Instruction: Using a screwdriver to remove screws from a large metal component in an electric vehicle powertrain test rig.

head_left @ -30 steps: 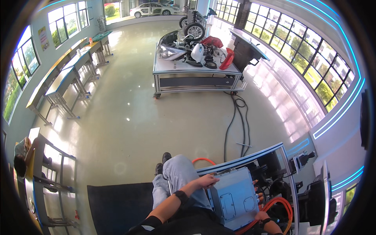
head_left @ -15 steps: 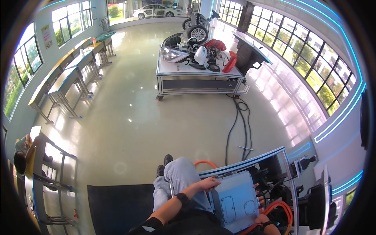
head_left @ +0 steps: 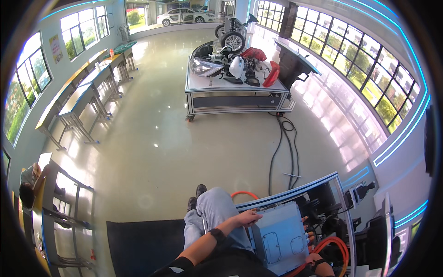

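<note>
A silver-grey metal box [head_left: 286, 226] with flat cover plates and bolts along its rim is in front of me at the lower right. My left hand [head_left: 249, 218] is closed at its upper left edge; what the fingers hold, if anything, is too small to make out. A thin metal rod [head_left: 203, 222] shows beside my knee, left of that forearm. Down at the box's lower right corner is my right hand [head_left: 315, 259], next to a thick orange cable [head_left: 342, 251]. Its fingers are hidden by the box edge and cable.
A metal-framed stand [head_left: 295, 188] with dark parts and connectors surrounds the box. Black cables [head_left: 290, 152] run over the floor to a wheeled table [head_left: 196, 87] bearing car parts. Benches [head_left: 78, 104] line the left wall; another person [head_left: 28, 184] leans on one.
The whole view has shifted slightly. My right hand has moved a little along the box's lower right corner, its fingers now less visible. My left hand stays at the upper left edge.
</note>
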Available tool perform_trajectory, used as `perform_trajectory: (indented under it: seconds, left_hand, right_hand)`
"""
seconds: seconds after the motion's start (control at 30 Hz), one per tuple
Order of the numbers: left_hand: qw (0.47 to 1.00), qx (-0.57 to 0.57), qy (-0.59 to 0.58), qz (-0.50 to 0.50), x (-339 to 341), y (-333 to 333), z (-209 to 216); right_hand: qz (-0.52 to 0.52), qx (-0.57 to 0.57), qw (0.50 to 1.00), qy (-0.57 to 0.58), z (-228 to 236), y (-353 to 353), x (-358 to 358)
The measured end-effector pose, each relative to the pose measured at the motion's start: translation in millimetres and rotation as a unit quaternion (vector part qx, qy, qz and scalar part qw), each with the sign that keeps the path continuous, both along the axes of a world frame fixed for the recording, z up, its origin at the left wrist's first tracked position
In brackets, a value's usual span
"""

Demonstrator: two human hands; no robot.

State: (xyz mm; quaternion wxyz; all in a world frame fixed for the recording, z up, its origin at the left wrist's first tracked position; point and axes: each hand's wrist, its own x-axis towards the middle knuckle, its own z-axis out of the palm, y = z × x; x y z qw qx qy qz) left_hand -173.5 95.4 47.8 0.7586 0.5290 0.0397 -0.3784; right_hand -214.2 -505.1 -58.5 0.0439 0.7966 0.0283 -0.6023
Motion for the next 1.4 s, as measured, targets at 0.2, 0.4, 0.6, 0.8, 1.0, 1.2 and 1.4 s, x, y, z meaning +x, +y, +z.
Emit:
perform_trajectory:
  seconds: [0.2, 0.4, 0.6, 0.8, 1.0, 1.2, 1.4]
  left_hand:
    - [1.0, 0.019, 0.002, 0.013, -5, 6, 6]
    - [1.0, 0.006, 0.006, 0.01, -5, 6, -2]
    - [1.0, -0.002, -0.011, 0.003, 0, -1, 6]
    - [1.0, 0.01, -0.013, 0.016, -5, 5, 5]
    - [1.0, -0.008, -0.01, 0.017, -3, 1, 5]
    - [1.0, 0.006, -0.008, 0.007, -3, 3, 5]
    - [0.999, 0.022, -0.015, 0.023, -4, 2, 0]
  right_hand:
    - [0.111, -0.217, 0.949, -0.198, 75, 117, -25]
    - [0.166, -0.176, 0.942, -0.233, 85, 127, -30]
    - [0.102, -0.096, 0.971, -0.193, 44, 56, -25]
    - [0.068, -0.175, 0.96, -0.206, 73, 100, -18]
    - [0.036, -0.17, 0.965, -0.199, 65, 85, -25]
    - [0.02, -0.177, 0.964, -0.195, 73, 98, -27]
    - [0.018, -0.178, 0.959, -0.218, 84, 113, -29]
